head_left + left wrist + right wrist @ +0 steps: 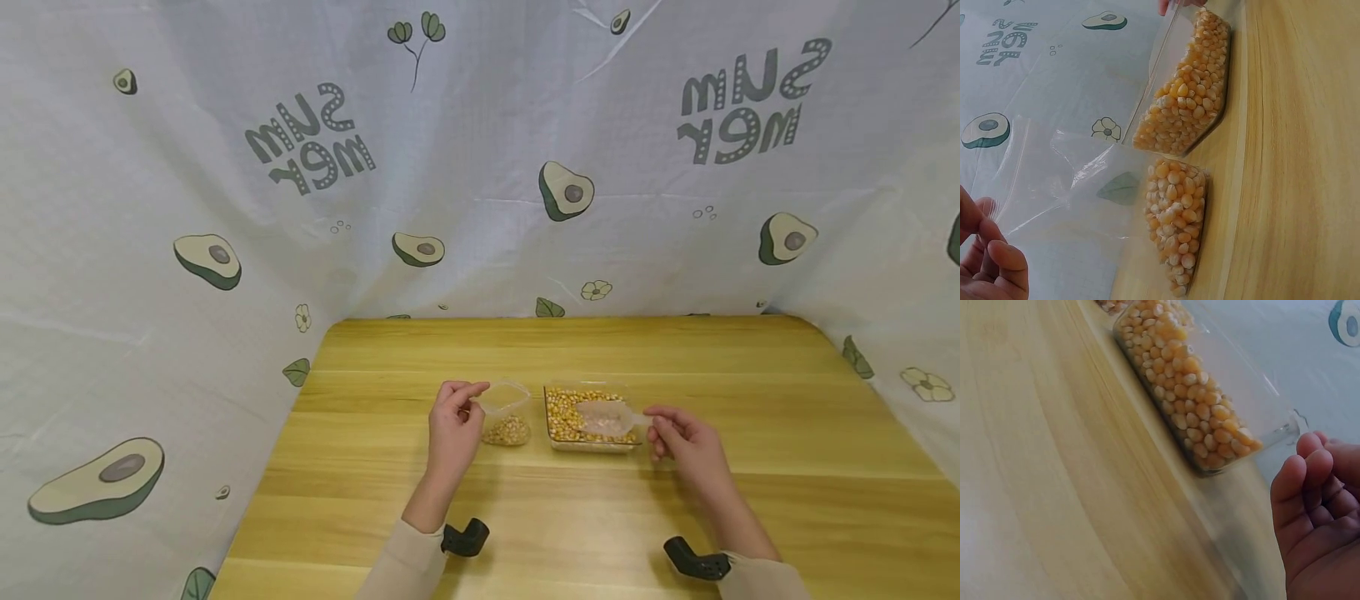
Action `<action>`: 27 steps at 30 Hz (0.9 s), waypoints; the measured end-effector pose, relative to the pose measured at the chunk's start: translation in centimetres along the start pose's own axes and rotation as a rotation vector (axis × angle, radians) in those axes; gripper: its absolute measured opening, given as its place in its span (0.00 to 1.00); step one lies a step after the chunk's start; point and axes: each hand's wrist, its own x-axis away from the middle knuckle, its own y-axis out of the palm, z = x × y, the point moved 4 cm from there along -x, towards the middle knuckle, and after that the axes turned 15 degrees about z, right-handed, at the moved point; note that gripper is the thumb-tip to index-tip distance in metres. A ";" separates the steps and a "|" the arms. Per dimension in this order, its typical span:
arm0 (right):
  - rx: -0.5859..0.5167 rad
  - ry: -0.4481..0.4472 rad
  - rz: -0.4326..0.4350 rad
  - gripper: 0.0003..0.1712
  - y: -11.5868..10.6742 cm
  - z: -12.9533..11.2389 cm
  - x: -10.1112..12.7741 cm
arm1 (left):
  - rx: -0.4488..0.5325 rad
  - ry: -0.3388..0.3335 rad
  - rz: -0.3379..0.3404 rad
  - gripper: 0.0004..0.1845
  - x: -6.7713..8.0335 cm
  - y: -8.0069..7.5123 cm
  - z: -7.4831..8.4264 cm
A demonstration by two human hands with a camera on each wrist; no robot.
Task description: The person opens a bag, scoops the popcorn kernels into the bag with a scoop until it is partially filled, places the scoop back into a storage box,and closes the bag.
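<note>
A clear plastic bag stands on the table with corn kernels in its bottom. My left hand pinches the bag's rim, and its mouth gapes open. To the right of the bag is a clear rectangular container of yellow corn kernels. A translucent scoop lies over the kernels inside, its handle sticking out past the container's right side. My right hand pinches the end of that handle between thumb and fingers. Whether the scoop holds kernels is hard to tell.
The wooden table extends around the bag and container. Behind it and at both sides hangs a pale cloth printed with avocados. A black wrist mount sits on the left sleeve, another black mount on the right.
</note>
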 end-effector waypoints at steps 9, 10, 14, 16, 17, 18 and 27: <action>-0.057 0.045 0.022 0.14 0.2 0.7 0.0 | 0.000 0.004 0.015 0.18 -0.1 0.0 0.1; -0.065 0.046 0.023 0.14 0.2 0.8 0.0 | 0.002 0.005 0.015 0.18 -0.1 0.0 0.1; -0.102 0.059 0.029 0.13 0.3 0.9 0.1 | -0.002 0.003 0.012 0.17 -0.1 0.0 0.2; -0.122 0.064 0.030 0.13 0.3 0.9 0.1 | -0.003 -0.003 0.015 0.17 0.0 0.0 0.2; -0.131 0.065 0.029 0.13 0.2 0.9 0.1 | -0.002 -0.006 0.016 0.17 0.0 0.0 0.2; -0.141 0.067 0.029 0.12 0.2 0.9 0.1 | 0.002 -0.010 0.018 0.17 -0.1 0.0 0.1; -0.273 0.080 0.034 0.08 -0.2 1.0 0.4 | 0.016 -0.040 0.007 0.17 -0.1 0.1 -0.1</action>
